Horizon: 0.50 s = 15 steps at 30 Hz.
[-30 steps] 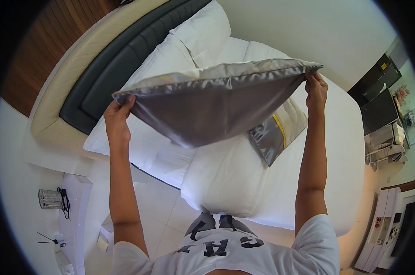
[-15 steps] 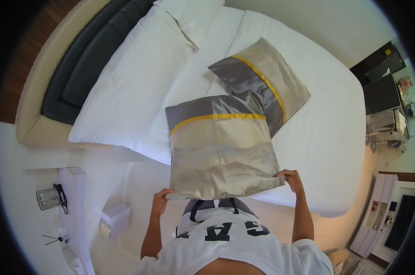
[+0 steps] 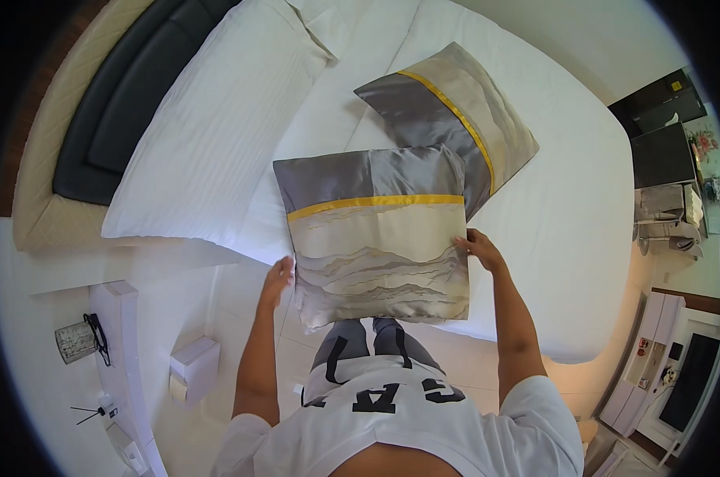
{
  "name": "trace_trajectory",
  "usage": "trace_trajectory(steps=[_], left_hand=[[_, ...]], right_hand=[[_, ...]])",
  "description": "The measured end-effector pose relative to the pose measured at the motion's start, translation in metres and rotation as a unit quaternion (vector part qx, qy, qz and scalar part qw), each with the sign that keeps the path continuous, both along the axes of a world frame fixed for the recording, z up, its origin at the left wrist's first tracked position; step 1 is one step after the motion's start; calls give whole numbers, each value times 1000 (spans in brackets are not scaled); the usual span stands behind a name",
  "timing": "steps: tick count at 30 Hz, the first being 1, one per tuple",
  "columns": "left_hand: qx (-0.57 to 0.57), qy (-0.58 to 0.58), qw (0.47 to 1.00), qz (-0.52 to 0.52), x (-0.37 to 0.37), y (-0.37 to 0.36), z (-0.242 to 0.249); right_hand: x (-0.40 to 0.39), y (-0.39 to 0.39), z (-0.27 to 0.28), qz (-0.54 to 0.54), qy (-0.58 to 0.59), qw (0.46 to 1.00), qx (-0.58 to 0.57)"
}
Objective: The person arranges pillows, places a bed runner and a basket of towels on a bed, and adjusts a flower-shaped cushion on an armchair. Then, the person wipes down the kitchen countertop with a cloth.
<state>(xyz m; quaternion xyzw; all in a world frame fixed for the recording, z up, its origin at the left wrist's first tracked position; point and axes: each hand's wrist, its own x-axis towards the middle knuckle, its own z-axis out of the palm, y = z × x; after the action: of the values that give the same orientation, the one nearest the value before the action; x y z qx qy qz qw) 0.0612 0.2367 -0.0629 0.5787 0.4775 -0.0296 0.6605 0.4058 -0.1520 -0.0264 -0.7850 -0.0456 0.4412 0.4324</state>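
Note:
A square satin cushion (image 3: 376,262) in front of me has a grey band, a yellow stripe and a beige mountain pattern. It lies at the near edge of the bed, its lower end overhanging towards my legs. Beside its left edge is my left hand (image 3: 276,280), fingers stretched out and apart, gripping nothing. My right hand (image 3: 482,250) is at the right edge with its fingers extended and the tips touching the fabric. Behind it, a matching cushion (image 3: 463,119) lies tilted on the bed, one corner hidden by the nearer cushion.
The bed (image 3: 559,215) has a white sheet. White pillows (image 3: 209,135) lean near the black padded headboard (image 3: 137,103). On the left are a shelf (image 3: 118,342) and a small white box-like stool (image 3: 195,366). A television cabinet (image 3: 642,366) stands at the far right.
Both hands have left the cushion's near corners and moved up along its sides. The nearer cushion now looks flatter and smoother, its pattern plainer. The camera view has shifted slightly.

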Motion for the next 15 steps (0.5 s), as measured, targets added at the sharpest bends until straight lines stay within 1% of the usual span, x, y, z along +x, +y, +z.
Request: trace_trajectory(steps=[1, 2, 3, 4, 5, 6, 7, 8, 9, 10, 11, 12, 13, 14, 15], left_hand=[[-31, -57, 998, 15, 13, 13, -15], [-61, -113, 991, 29, 21, 24, -29], [-60, -113, 991, 29, 31, 28, -27], [-118, -118, 986, 21, 43, 30, -22], [-174, -124, 977, 12, 54, 31, -15], [-167, -127, 978, 13, 60, 33, -15], [-192, -95, 977, 12, 64, 36, -16], [-217, -62, 974, 12, 67, 40, -16], [-210, -66, 975, 13, 70, 41, -7], [-227, -62, 971, 25, 70, 40, 9], [-246, -59, 967, 37, 68, 38, 24], [-242, -62, 968, 36, 65, 37, 36], [-243, -80, 965, 54, 60, 37, 46], [-244, -99, 962, 70, 55, 36, 57], [-240, -120, 959, 90, 47, 36, 63]], right_hand=[[2, 13, -1, 1, 0, 1000, -1], [1, 26, -3, -47, 39, 996, 63], [2, 34, -4, -95, 77, 984, 127], [5, 38, -4, -93, 75, 984, 130], [9, 45, -4, -99, 130, 980, 110], [12, 52, -3, -106, 187, 973, 90], [11, 61, 3, -102, 185, 972, 98], [8, 65, 10, -108, 214, 964, 112], [7, 71, 21, -115, 241, 956, 125], [7, 77, 31, -112, 238, 956, 130], [8, 82, 42, -81, 230, 963, 115], [9, 90, 56, -51, 220, 969, 100], [11, 101, 75, -50, 203, 975, 76], [19, 107, 81, -49, 201, 975, 81], [31, 114, 86, -12, 170, 982, 79]])
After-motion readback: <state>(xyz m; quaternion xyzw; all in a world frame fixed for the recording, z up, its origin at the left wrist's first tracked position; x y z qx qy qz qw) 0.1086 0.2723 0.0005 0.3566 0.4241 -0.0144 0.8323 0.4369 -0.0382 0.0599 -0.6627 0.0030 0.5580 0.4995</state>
